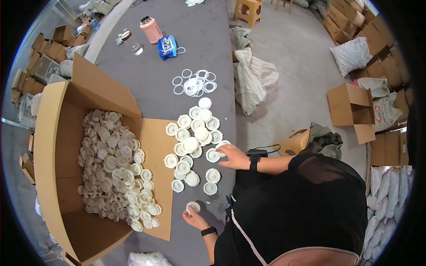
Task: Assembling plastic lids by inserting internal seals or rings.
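My left hand point(193, 215), low in the view, is closed on a round white plastic cap point(194, 206), pinching it at the edge. Higher up, my right hand point(232, 158) has its fingers bent round another white cap point(223, 144), partly hidden by the hand. Just beside those fingertips is a loose cap point(212, 155) on the grey table point(133, 84). Several similar caps point(191, 145) are spread left of my right hand, some overlapping. Many show a ridged rim and a small centre knob. White rings point(194, 86) form a loose pile beyond them.
A large cardboard box point(71, 177) full of white caps point(106, 159) opens toward me, one flap flat on the table. A pink bottle point(151, 30), a blue packet point(167, 47) and a small clear cup point(137, 49) stand farther off. A plastic stool point(295, 142) is right of the table.
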